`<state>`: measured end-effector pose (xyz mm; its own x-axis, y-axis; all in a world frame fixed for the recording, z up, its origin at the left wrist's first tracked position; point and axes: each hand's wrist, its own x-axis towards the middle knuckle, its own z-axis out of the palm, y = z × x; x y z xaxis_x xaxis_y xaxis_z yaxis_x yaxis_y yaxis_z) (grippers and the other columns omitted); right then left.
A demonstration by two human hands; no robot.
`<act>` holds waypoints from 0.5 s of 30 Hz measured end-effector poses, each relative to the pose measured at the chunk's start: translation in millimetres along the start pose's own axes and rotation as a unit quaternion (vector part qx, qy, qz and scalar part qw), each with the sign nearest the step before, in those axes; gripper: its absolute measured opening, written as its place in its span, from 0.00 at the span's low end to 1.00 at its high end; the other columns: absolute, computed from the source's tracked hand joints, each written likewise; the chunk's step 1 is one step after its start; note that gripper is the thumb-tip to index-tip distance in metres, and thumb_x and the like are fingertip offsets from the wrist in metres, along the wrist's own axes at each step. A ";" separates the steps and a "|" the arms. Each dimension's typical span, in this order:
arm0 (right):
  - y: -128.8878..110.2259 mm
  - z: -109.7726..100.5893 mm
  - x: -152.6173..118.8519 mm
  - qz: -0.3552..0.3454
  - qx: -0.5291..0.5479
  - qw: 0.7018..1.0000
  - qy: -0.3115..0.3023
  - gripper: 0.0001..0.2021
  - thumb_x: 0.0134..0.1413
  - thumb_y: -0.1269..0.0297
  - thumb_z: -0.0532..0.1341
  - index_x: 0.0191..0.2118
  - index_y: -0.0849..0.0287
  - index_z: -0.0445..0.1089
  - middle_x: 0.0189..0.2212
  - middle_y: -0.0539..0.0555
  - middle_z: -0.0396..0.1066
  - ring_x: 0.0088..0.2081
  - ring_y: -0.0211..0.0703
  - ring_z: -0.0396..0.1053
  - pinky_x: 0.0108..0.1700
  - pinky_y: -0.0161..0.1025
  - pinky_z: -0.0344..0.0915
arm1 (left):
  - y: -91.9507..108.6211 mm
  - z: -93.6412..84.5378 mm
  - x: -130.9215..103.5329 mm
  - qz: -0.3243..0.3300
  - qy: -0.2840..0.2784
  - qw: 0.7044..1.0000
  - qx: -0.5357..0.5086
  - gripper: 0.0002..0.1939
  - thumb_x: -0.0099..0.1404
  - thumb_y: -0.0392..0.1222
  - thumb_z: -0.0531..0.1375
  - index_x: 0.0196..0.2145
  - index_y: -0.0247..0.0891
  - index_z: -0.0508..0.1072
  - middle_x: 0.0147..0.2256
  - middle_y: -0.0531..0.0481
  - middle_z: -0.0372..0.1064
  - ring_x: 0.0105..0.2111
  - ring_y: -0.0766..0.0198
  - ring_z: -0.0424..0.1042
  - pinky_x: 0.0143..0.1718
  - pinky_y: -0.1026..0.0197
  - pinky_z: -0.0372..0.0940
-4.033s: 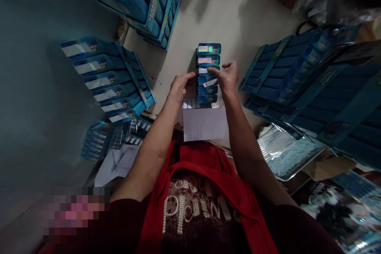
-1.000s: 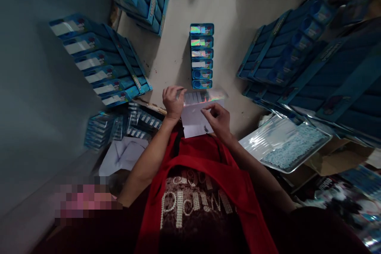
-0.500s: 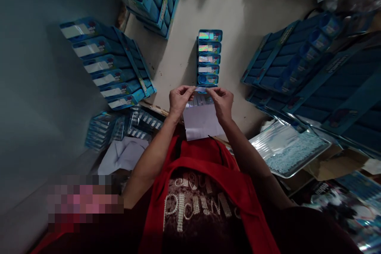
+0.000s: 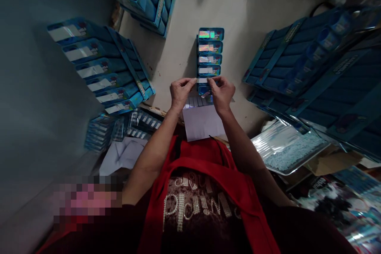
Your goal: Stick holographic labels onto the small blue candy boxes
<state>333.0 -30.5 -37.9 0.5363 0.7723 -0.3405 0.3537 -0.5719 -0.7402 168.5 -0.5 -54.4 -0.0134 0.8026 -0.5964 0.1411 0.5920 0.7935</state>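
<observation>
Sticker (image 4: 202,80): a small pale strip at the row of blue cartons (image 4: 216,60), stretched across the fifth from the far end; from my head camera I can't tell whether it touches that face or floats just above it.
Left hand (image 4: 181,92): my thumb and forefinger are pinched narrow on the strip's left end.
Right hand (image 4: 222,93): thumb and forefinger close together on its right end; I'd say gripping both ends keeps it straight and stops it curling onto itself.
Blue cartons: six in one line, straight ahead of me, ends turned up, presumably so I can reach every face. The four farther ones each bear a sticker toward the left; the nearest shows none.
Sticker sheet (image 4: 193,102): just on my side of the row, likely there so peeling takes little reach.
White paper (image 4: 204,123): flat in front of me, meeting the sheet's near edge.
Left-side cartons (image 4: 119,67): their upturned ends carry pale strips; they stand apart from my row, perhaps to avoid mixing.
Right-side stacks (image 4: 276,59): more blue cartons, banded, set far enough over to leave my arms room.
</observation>
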 end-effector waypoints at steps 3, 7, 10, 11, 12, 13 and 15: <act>9.4 2.8 9.4 0.001 -0.031 0.999 0.036 0.21 0.53 0.44 0.75 0.39 0.54 0.73 0.23 0.44 0.68 0.29 0.41 0.68 0.40 0.40 0.68 | -7.9 4.8 9.8 -0.097 -0.034 0.993 -0.057 0.14 0.64 0.51 0.72 0.36 0.37 0.80 0.31 0.51 0.77 0.31 0.64 0.76 0.35 0.63 0.72; 18.4 2.4 19.3 0.012 0.002 1.000 0.015 0.25 0.50 0.42 0.76 0.41 0.52 0.67 0.23 0.42 0.65 0.28 0.42 0.70 0.37 0.41 0.69 | -12.9 10.9 21.9 -0.185 0.035 0.980 -0.059 0.10 0.62 0.36 0.71 0.38 0.38 0.73 0.35 0.51 0.76 0.31 0.65 0.75 0.33 0.64 0.72; 12.3 -7.1 14.1 0.052 0.100 0.994 -0.004 0.26 0.54 0.40 0.74 0.40 0.51 0.64 0.23 0.41 0.64 0.26 0.40 0.69 0.31 0.39 0.68 | -6.7 5.6 11.4 -0.088 0.103 0.991 -0.015 0.11 0.63 0.36 0.70 0.41 0.39 0.73 0.39 0.50 0.77 0.32 0.66 0.74 0.32 0.66 0.70; 7.6 -11.9 9.8 0.060 0.125 0.990 0.004 0.26 0.54 0.39 0.74 0.39 0.51 0.63 0.23 0.40 0.63 0.25 0.39 0.68 0.29 0.38 0.66 | -2.8 1.7 2.5 -0.039 0.106 0.994 0.001 0.10 0.65 0.40 0.70 0.41 0.39 0.74 0.39 0.49 0.77 0.33 0.66 0.75 0.33 0.66 0.71; 1.8 -16.8 4.6 0.063 0.141 0.988 0.013 0.26 0.53 0.39 0.75 0.39 0.51 0.63 0.23 0.40 0.63 0.24 0.37 0.67 0.27 0.37 0.65 | 1.7 -2.8 -8.6 0.005 0.096 0.995 0.016 0.10 0.68 0.45 0.70 0.41 0.39 0.75 0.39 0.49 0.78 0.34 0.65 0.76 0.34 0.66 0.71; -4.8 -21.5 -1.2 0.065 0.152 0.986 0.018 0.27 0.53 0.39 0.75 0.39 0.51 0.63 0.22 0.40 0.63 0.24 0.36 0.67 0.26 0.36 0.64 | 6.3 -7.2 -21.0 0.037 0.074 0.996 0.028 0.13 0.69 0.51 0.70 0.41 0.39 0.77 0.38 0.48 0.78 0.35 0.64 0.77 0.35 0.65 0.71; -19.1 -28.6 -13.3 0.074 0.179 0.981 0.007 0.27 0.54 0.38 0.74 0.38 0.51 0.63 0.22 0.40 0.65 0.24 0.36 0.68 0.26 0.35 0.64 | 14.5 -14.2 -46.0 0.053 -0.003 0.998 0.024 0.22 0.68 0.63 0.69 0.42 0.39 0.80 0.37 0.47 0.79 0.34 0.63 0.77 0.36 0.64 0.72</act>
<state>341.0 -37.9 -2.6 0.5726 0.6832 -0.4532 -0.0190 -0.5416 -0.8404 157.1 -27.8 -13.7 0.0097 0.8598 -0.5106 0.1881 0.4999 0.8454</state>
